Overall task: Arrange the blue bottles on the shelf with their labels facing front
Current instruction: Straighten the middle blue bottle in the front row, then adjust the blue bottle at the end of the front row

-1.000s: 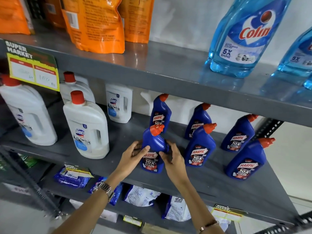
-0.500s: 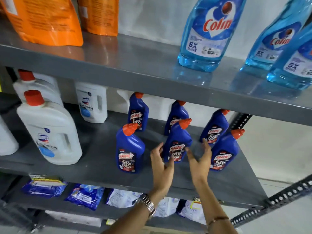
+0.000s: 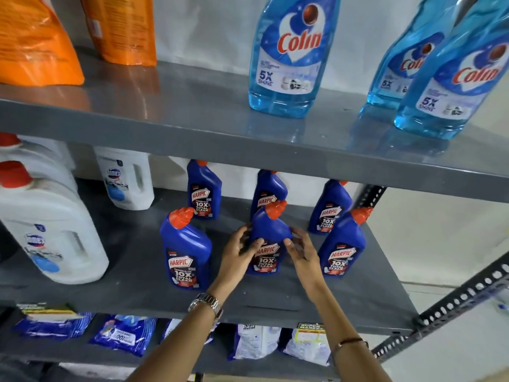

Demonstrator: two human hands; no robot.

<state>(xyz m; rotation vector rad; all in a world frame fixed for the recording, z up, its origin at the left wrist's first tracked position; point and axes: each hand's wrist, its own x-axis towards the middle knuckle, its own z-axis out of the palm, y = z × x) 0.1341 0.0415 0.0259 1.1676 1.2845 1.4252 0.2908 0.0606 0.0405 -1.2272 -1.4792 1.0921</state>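
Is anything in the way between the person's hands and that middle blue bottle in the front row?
Nothing visible. The left hand and right hand sit on either side of the middle front bottle, fingertips at its shoulders; its neighbours stand apart.
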